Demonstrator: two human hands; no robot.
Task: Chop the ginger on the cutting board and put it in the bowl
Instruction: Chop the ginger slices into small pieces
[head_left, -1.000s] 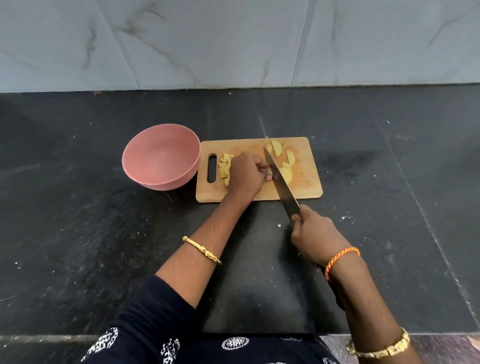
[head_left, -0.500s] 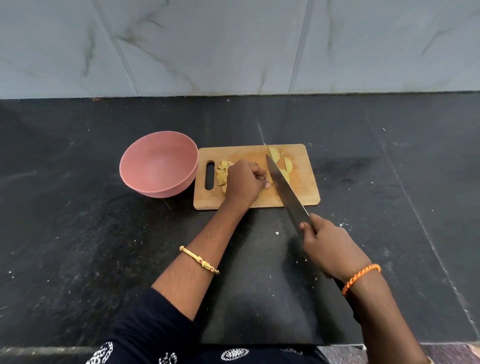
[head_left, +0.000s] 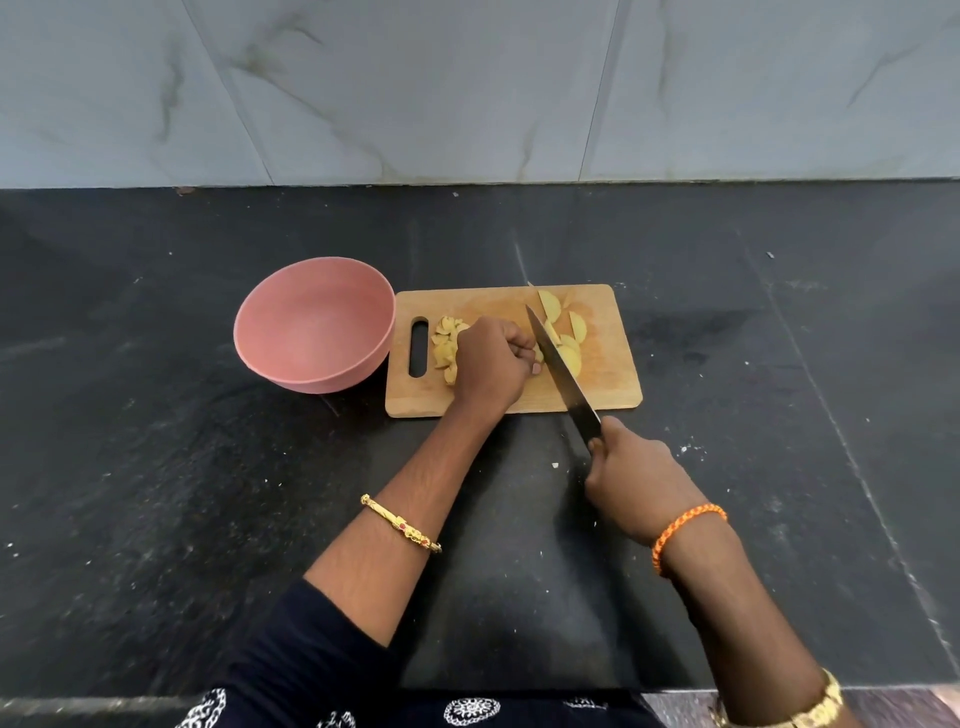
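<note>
The left hand (head_left: 493, 364) is curled knuckles-up on the cutting board (head_left: 618, 384), its fingers tucked under and apparently pinning a small piece of ginger, though the piece itself is almost wholly hidden beneath them. The right hand (head_left: 631, 483) is wrapped round the handle of the knife (head_left: 563, 376) out over the counter (head_left: 156, 467); the blade slants across the board with its edge just beside the left knuckles. Cut ginger slices (head_left: 566, 338) lie on the far side of the blade, and a second heap of ginger pieces (head_left: 445, 345) sits by the board's handle slot. The pink bowl (head_left: 311, 322) stands touching the board's left end with nothing visible in it.

To my eye the slicing is midway. Done well, the fingertips stay tucked behind the knuckles, the flat of the blade rides against them, and the tip stays low while the heel does the work. The remaining piece looks small, so the hold could slip; I would slow down here
</note>
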